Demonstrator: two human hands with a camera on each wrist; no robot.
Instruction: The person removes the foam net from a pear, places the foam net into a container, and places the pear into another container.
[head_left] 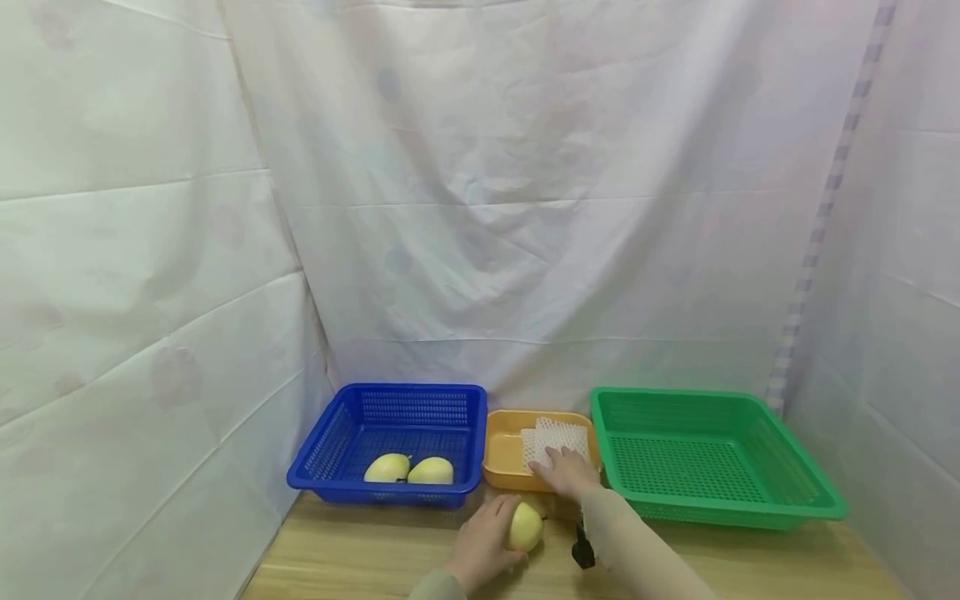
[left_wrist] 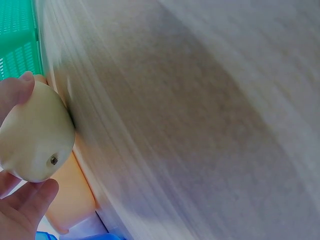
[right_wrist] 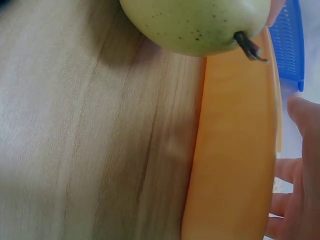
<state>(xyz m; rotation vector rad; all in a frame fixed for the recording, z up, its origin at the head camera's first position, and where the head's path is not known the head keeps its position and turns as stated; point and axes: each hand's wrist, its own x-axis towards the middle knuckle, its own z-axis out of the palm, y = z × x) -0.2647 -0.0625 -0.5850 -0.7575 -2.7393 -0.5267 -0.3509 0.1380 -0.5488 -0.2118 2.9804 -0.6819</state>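
Observation:
My left hand grips a pale yellow-green pear just above the wooden table, in front of the orange tray. In the left wrist view, thumb and fingers sit on opposite sides of the pear, its blossom end showing. The stem of that pear points toward the tray in the right wrist view. Over the orange tray reaches my right hand, its fingers at the white foam nets lying inside. The tray wall partly hides these fingertips in the right wrist view.
Left of the tray stands a blue basket with two pears near its front wall. A green basket stands on the right. A small black object shows beside my right wrist. White curtains hang behind and along the sides.

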